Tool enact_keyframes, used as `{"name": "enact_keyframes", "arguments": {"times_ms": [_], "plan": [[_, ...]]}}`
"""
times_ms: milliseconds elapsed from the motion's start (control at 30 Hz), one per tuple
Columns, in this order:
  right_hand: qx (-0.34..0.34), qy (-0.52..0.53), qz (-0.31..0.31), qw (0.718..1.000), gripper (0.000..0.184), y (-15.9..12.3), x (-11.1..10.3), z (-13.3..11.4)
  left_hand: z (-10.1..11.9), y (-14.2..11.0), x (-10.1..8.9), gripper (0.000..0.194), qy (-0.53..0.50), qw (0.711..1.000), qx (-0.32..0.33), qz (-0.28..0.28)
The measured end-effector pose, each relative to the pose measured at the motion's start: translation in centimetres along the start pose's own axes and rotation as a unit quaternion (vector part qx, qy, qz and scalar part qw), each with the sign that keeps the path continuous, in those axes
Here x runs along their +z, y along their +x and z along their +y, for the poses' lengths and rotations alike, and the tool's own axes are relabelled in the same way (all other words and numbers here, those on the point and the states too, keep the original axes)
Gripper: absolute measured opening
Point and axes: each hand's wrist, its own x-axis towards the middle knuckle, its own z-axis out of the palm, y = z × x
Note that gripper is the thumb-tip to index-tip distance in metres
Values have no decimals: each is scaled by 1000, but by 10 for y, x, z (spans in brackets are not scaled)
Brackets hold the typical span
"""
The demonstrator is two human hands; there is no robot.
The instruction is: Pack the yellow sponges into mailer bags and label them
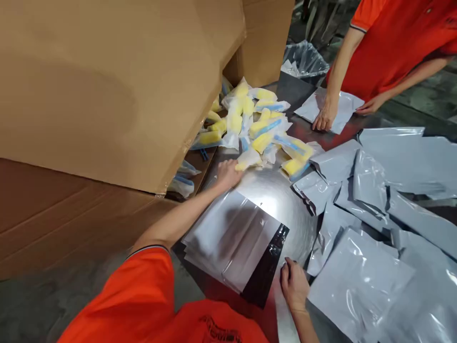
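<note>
While a co-worker's two hands (pixel 325 114) pressed on one grey poly mailer (pixel 344 107) across the table, the left hand (pixel 227 174) lay curled over one of the clear packets (pixel 250 159) of yellow foam, a dozen or more, heaped on the dark table (pixel 296 88) beside one large cardboard carton (pixel 107 95). Whether it gripped anything, I couldn't tell. The right hand (pixel 294 286) had its fingers bent against the edge of a single stack of silver mailers (pixel 232 243) – closed or merely resting, that stayed unclear.
</note>
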Motion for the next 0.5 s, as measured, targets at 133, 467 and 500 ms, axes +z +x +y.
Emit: {"name": "enact_keyframes", "arguments": {"times_ms": [133,467,500], "plan": [[90,173,-18,981,61,1,-28,-33,40,-100,25,42,-266,949,23,-166],[185,419,-251,853,59,-57,-70,-89,112,-245,81,48,-652,707,-223,-162],[186,410,-242,859,58,-63,-71,-89,116,-257,88,49,-658,701,-226,-156]]}}
